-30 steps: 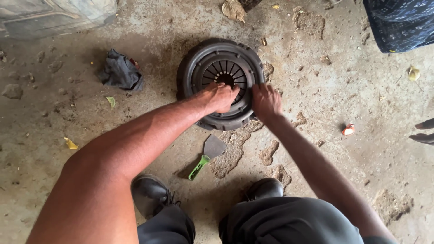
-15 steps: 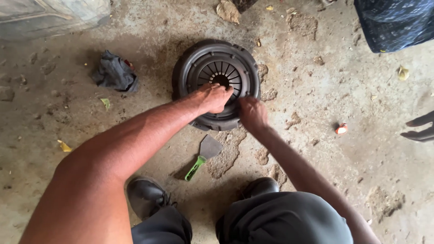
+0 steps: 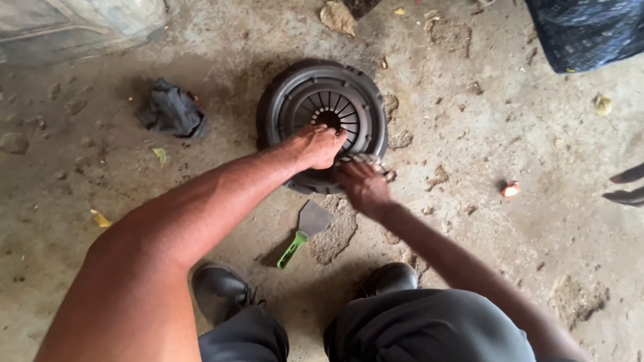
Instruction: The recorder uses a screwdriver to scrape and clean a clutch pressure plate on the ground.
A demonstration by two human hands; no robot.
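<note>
— What are the hands doing?

— Both are on the round metal clutch cover (image 3: pixel 325 114) lying flat on the floor. The left hand (image 3: pixel 318 146) rests on its near face, fingers curled and close together, the tips right at the edge of the centre hole. The right hand (image 3: pixel 362 184) sits at the near rim, just beside the left; its fingers are bent over a small ribbed piece (image 3: pixel 362 159) at the rim, though I cannot tell whether they truly grip it.

— How far along does the work look?

— Hard to judge. The cover lies whole and in one place, with nothing taken off it that I can see, so I would say most of the work is left.

— And around the fingers?

— Just behind the right wrist lies a scraper with a green handle (image 3: pixel 300 234). Well off beyond the left hand's knuckles is a crumpled dark rag (image 3: pixel 173 110). A small red bit (image 3: pixel 510 189) lies well apart on the right hand's outer side.

— The floor?

— Rough, dusty concrete (image 3: pixel 537 134), stained and pitted — with dry leaves and small stones about.
</note>
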